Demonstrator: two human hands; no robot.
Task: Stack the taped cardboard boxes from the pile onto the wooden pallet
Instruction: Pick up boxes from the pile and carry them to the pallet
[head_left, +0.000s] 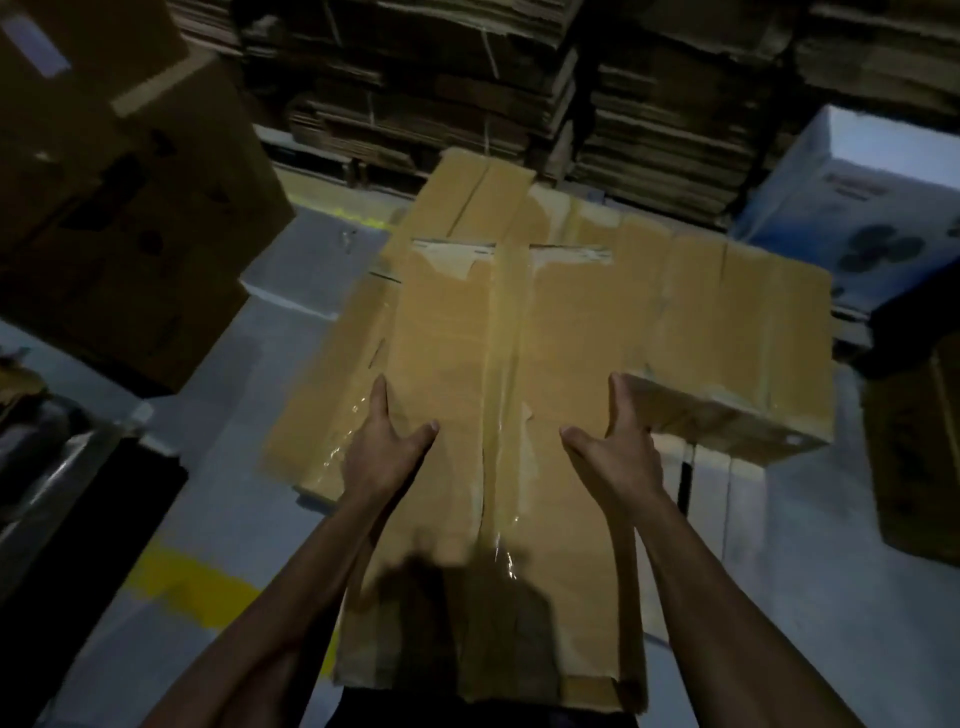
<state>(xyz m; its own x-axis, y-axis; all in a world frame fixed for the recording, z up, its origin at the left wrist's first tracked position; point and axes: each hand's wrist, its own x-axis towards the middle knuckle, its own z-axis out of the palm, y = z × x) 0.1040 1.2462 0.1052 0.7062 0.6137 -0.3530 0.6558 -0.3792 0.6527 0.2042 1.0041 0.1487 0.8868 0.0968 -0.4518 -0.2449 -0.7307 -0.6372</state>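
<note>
Hands first: both are out flat on a taped cardboard box that fills the middle of the view, with clear tape running down its centre seam. Left hand rests along the box's left edge, fingers straight and pointing to 12 o'clock, thumb splayed toward the seam, not curled round anything. Right hand is the mirror of it on the right edge, fingers straight, thumb angled in, its fingertips touching a second cardboard box that sits at 2 o'clock, butted right against the first. A third brown box peeks out at 12 o'clock behind them. Up at 10 o'clock there's a stack of dark cartons, at 2 o'clock a white printed box, and along the back bundles of flattened cardboard. Floor is grey with a yellow stripe at 8 o'clock. Can't tell what the boxes sit on; it's pretty dim.
</note>
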